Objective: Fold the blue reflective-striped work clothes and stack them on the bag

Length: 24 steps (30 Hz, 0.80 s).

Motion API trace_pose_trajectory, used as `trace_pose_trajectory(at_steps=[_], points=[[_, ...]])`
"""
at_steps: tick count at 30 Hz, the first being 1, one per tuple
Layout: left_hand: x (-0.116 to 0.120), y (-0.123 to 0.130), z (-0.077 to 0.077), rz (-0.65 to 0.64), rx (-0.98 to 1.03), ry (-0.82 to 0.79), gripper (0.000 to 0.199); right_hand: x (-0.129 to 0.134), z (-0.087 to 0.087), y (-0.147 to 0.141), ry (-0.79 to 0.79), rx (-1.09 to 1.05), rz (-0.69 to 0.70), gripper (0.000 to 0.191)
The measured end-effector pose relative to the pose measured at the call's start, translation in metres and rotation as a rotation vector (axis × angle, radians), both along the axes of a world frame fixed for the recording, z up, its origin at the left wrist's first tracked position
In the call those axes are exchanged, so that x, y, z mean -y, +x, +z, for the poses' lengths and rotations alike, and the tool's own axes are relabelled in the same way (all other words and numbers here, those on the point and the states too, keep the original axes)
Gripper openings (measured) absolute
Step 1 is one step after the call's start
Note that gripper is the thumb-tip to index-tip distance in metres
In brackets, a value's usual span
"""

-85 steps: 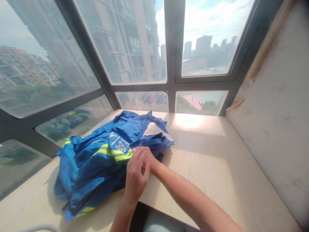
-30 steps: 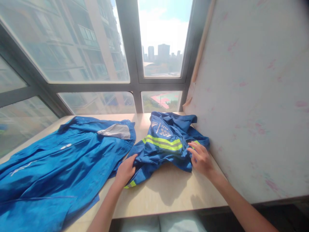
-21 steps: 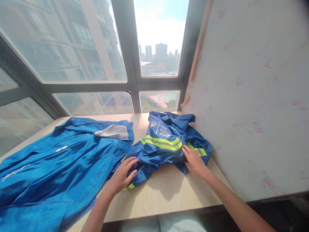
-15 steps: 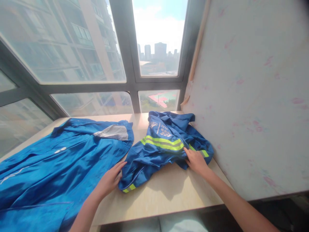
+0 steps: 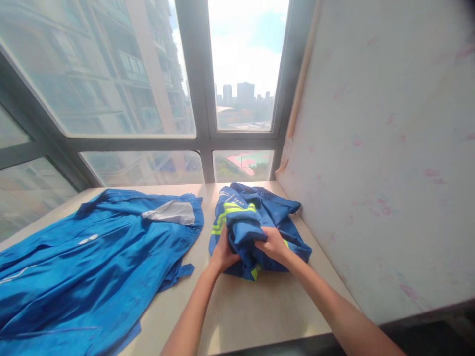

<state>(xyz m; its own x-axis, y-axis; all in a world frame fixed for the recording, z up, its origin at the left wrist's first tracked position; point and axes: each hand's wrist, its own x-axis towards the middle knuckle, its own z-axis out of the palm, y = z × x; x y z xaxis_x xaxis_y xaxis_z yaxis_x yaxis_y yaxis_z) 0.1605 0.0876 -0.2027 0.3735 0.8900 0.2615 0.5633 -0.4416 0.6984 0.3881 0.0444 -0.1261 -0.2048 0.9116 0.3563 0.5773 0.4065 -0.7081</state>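
Observation:
A dark blue work jacket (image 5: 276, 210) with yellow-green reflective bands and a pale print lies bunched up on the wooden sill. My left hand (image 5: 224, 252) grips its near left side, the fingers partly hidden in the cloth. On the right of the bunched part, my right hand (image 5: 272, 243) is closed on a fold, thumb on top. Between the two hands the fabric is raised in a rolled bulge. One reflective patch hangs below, close to the sill.
A brighter blue garment (image 5: 111, 267) with a light grey patch lies spread over the left of the sill (image 5: 256, 316). Window frames (image 5: 202, 143) rise behind. A pale flower-patterned wall (image 5: 378, 148) borders the right side.
My left hand has moved right, bringing the jacket's left part inward into a bunch. The right hand has shifted slightly left and now clutches a fold. The view has tilted up slightly.

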Motion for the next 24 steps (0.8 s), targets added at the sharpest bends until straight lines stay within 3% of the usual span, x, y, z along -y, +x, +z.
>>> trace_pose_trajectory(at_steps=[3, 6, 9, 11, 14, 16, 17, 18, 20, 22, 24], points=[[-0.014, 0.031, 0.017, 0.083, 0.118, -0.053, 0.051, -0.012, 0.044, -0.027, 0.195, 0.066, -0.001, 0.015], [-0.028, 0.041, 0.061, 0.13, 0.213, 0.025, 0.039, -0.023, 0.1, -0.033, 0.432, 0.117, -0.104, 0.015], [-0.038, 0.041, 0.134, 0.132, 0.331, 0.138, 0.036, -0.037, 0.168, -0.025, 0.637, 0.08, -0.192, 0.007], [-0.043, 0.043, 0.193, 0.109, 0.481, 0.238, 0.021, -0.05, 0.22, -0.02, 0.732, 0.069, -0.217, 0.012], [-0.058, 0.051, 0.279, 0.083, 0.688, 0.391, 0.023, -0.078, 0.299, -0.014, 0.813, 0.105, -0.23, 0.022], [-0.078, 0.058, 0.32, 0.055, 0.724, 0.426, 0.029, -0.103, 0.342, -0.009, 0.819, 0.151, -0.279, 0.027], [-0.092, 0.062, 0.333, 0.042, 0.713, 0.445, 0.032, -0.118, 0.358, -0.006, 0.802, 0.175, -0.316, 0.029], [-0.107, 0.065, 0.34, 0.036, 0.694, 0.466, 0.035, -0.133, 0.367, -0.001, 0.786, 0.181, -0.363, 0.031], [-0.139, 0.071, 0.338, 0.048, 0.67, 0.474, 0.041, -0.163, 0.369, 0.011, 0.751, 0.177, -0.426, 0.044], [-0.167, 0.077, 0.316, 0.086, 0.671, 0.396, 0.053, -0.192, 0.349, 0.025, 0.697, 0.184, -0.43, 0.06], [-0.188, 0.082, 0.28, 0.109, 0.631, 0.262, 0.07, -0.215, 0.312, 0.038, 0.562, 0.219, -0.441, 0.052]])
